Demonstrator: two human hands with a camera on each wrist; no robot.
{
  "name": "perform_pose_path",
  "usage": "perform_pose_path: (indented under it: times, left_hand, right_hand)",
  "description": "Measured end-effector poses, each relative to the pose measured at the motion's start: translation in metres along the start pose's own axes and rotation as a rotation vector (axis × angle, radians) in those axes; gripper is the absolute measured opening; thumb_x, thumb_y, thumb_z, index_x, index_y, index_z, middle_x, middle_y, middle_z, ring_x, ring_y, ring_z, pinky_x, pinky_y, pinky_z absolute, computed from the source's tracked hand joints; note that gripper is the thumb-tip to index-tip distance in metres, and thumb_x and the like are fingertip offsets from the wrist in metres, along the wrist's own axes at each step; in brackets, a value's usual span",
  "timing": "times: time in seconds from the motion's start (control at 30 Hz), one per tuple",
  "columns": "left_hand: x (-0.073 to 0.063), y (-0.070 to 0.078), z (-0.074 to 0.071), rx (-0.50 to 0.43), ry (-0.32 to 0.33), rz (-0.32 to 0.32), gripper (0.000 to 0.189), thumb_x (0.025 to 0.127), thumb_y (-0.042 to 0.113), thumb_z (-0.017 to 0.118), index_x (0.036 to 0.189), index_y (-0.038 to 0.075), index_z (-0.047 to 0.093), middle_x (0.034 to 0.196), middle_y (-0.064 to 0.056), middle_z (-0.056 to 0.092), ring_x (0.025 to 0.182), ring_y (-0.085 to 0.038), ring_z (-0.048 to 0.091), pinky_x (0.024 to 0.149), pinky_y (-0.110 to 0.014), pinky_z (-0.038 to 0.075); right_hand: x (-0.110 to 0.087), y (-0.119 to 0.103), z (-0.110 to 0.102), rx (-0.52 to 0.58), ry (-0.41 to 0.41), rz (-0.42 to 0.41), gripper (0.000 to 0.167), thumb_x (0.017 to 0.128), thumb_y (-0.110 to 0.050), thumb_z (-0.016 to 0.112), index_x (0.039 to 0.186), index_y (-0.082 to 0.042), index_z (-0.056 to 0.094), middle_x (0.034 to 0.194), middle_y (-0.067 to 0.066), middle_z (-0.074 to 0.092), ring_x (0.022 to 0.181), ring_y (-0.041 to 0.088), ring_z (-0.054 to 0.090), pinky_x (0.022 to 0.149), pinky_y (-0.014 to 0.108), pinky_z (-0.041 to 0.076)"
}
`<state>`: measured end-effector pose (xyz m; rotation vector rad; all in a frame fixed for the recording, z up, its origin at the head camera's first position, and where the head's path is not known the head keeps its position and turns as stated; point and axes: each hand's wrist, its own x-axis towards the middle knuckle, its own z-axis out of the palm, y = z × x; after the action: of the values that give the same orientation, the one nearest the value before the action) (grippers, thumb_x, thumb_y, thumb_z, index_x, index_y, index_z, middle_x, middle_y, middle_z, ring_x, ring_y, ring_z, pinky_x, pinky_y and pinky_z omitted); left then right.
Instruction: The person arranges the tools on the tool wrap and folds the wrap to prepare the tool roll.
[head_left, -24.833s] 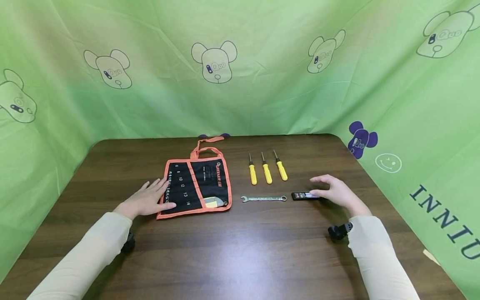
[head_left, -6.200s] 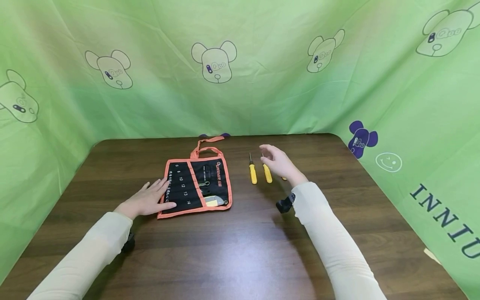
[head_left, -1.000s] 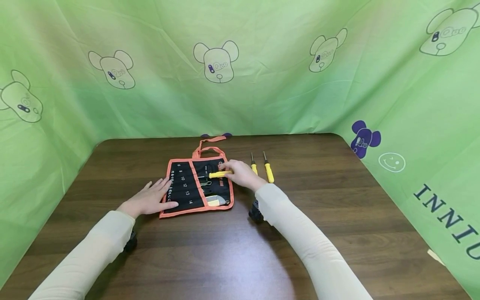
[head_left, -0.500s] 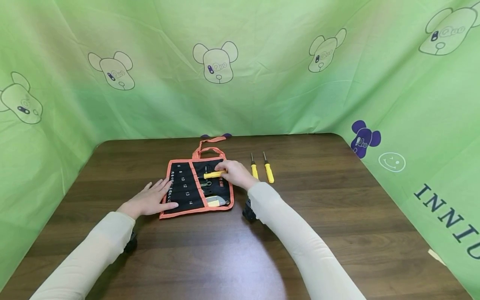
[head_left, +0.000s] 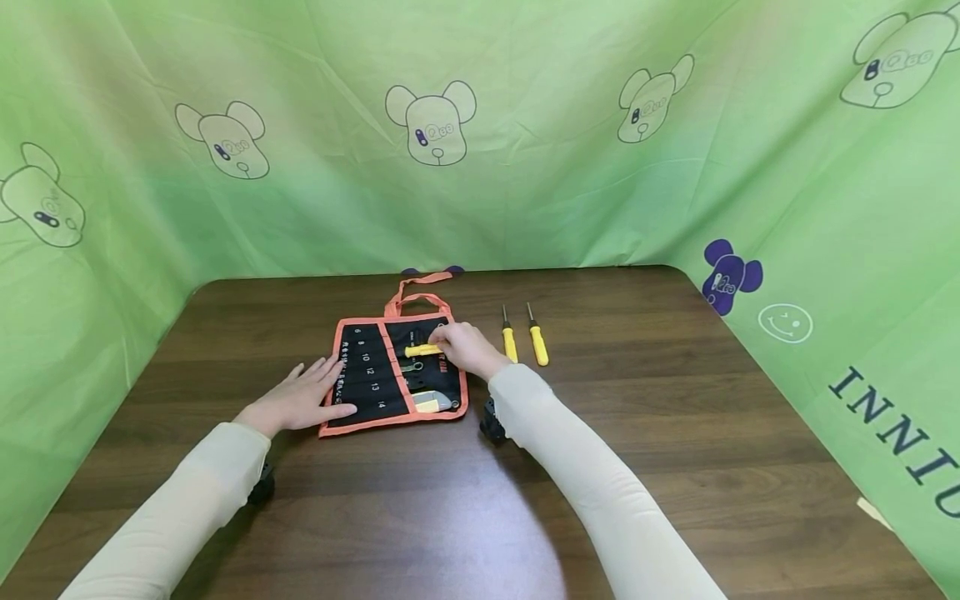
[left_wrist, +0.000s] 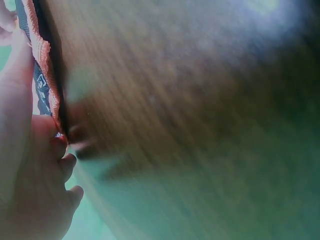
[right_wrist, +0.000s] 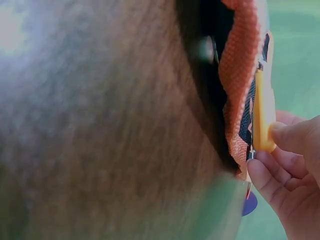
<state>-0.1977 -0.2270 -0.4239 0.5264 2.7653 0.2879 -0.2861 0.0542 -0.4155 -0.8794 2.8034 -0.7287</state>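
A black tool pouch (head_left: 360,383) with orange edging lies spread on the table. My left hand (head_left: 300,398) rests on its left edge with fingers extended; in the left wrist view that hand (left_wrist: 30,165) lies along the orange trim. Over the pouch's right half, my right hand (head_left: 468,348) pinches the yellow handle of a screwdriver (head_left: 422,350). The handle points left, and its shaft is hidden at the pocket edge. The right wrist view shows thumb and fingers around the handle's end (right_wrist: 264,110). Below it, a wrench (head_left: 412,367) and a yellow-and-grey tool (head_left: 432,402) sit in pockets.
Two more yellow-handled screwdrivers, a left one (head_left: 509,342) and a right one (head_left: 538,344), lie just right of the pouch. Orange straps (head_left: 416,296) extend from the pouch's far edge. A green printed curtain (head_left: 525,208) surrounds the brown table (head_left: 675,400).
The wrench, black case and one screwdriver have left the table's right side since the first frame. Over the last second my right hand moved the screwdriver slightly left; the left hand stayed put.
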Motion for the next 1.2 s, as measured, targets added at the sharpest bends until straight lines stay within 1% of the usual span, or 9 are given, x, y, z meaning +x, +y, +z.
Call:
perform_pose_path:
  times: [0.17,0.3,0.5,0.7,0.77,0.9,1.07,1.13,1.2]
  left_hand:
    - [-0.001,0.002,-0.002,-0.001,-0.005,0.0,0.097,0.084,0.068,0.041,0.143,-0.006,0.02,0.149,-0.025,0.012,0.135,-0.04,0.011,0.104,-0.057,0.006]
    - [-0.001,0.003,-0.002,-0.005,-0.008,0.001,0.096,0.085,0.067,0.041,0.143,-0.006,0.019,0.149,-0.025,0.012,0.135,-0.04,0.011,0.104,-0.057,0.006]
    - [-0.003,0.003,-0.003,-0.014,-0.007,0.002,0.095,0.085,0.066,0.042,0.143,-0.006,0.019,0.149,-0.025,0.011,0.135,-0.039,0.011,0.104,-0.057,0.005]
    - [-0.003,0.003,-0.002,-0.014,-0.007,0.003,0.095,0.086,0.065,0.042,0.143,-0.006,0.019,0.149,-0.025,0.011,0.135,-0.039,0.01,0.105,-0.057,0.005]
    - [-0.003,0.003,-0.002,-0.014,-0.008,0.003,0.095,0.085,0.066,0.042,0.143,-0.006,0.019,0.149,-0.025,0.011,0.135,-0.039,0.01,0.105,-0.057,0.005]
    - [-0.003,0.004,-0.003,-0.021,-0.012,-0.001,0.095,0.086,0.065,0.042,0.143,-0.006,0.019,0.149,-0.025,0.011,0.135,-0.039,0.01,0.105,-0.057,0.005]
    - [-0.003,0.004,-0.003,-0.023,-0.014,-0.001,0.095,0.086,0.065,0.043,0.143,-0.006,0.018,0.149,-0.025,0.01,0.135,-0.039,0.009,0.105,-0.057,0.005]
    - [-0.002,0.003,-0.003,-0.022,-0.015,-0.001,0.095,0.085,0.065,0.042,0.143,-0.006,0.018,0.149,-0.025,0.01,0.135,-0.039,0.009,0.105,-0.057,0.004]
    - [-0.002,0.003,-0.003,-0.022,-0.016,-0.001,0.096,0.085,0.066,0.042,0.144,-0.006,0.018,0.149,-0.024,0.01,0.135,-0.039,0.009,0.105,-0.057,0.004]
  right_hand:
    - [0.001,0.0,0.001,0.012,-0.003,0.001,0.021,0.093,-0.002,0.051,0.106,-0.005,0.068,0.106,0.008,0.065,0.099,0.019,0.059,0.085,0.031,0.047]
    - [0.002,0.001,0.002,-0.003,-0.003,-0.001,0.022,0.093,-0.001,0.052,0.107,-0.007,0.068,0.109,0.008,0.064,0.101,0.019,0.057,0.086,0.032,0.046]
    - [0.003,0.0,0.003,0.011,-0.013,0.019,0.022,0.093,-0.002,0.051,0.107,-0.007,0.067,0.109,0.009,0.063,0.099,0.018,0.057,0.085,0.032,0.046]
    - [0.004,-0.003,0.004,0.036,-0.05,0.08,0.024,0.096,-0.004,0.047,0.109,-0.007,0.066,0.109,0.008,0.062,0.086,0.016,0.056,0.076,0.028,0.048]
    - [0.005,-0.003,0.005,0.036,-0.059,0.096,0.024,0.096,-0.005,0.047,0.109,-0.007,0.066,0.109,0.008,0.062,0.084,0.016,0.055,0.075,0.028,0.048]
    - [0.007,-0.007,0.007,0.037,-0.072,0.094,0.023,0.097,-0.006,0.046,0.11,-0.006,0.065,0.108,0.008,0.061,0.076,0.014,0.057,0.074,0.028,0.048]
    - [0.007,-0.012,0.008,0.071,-0.104,0.081,0.025,0.097,-0.005,0.044,0.113,-0.006,0.063,0.11,0.01,0.06,0.058,0.012,0.057,0.063,0.025,0.049]
    - [0.007,-0.013,0.008,0.072,-0.108,0.075,0.026,0.097,-0.005,0.044,0.114,-0.006,0.063,0.112,0.01,0.06,0.057,0.011,0.057,0.062,0.023,0.048]
    - [0.007,-0.014,0.008,0.07,-0.108,0.07,0.026,0.097,-0.005,0.044,0.115,-0.007,0.063,0.114,0.01,0.059,0.059,0.012,0.058,0.063,0.024,0.049]
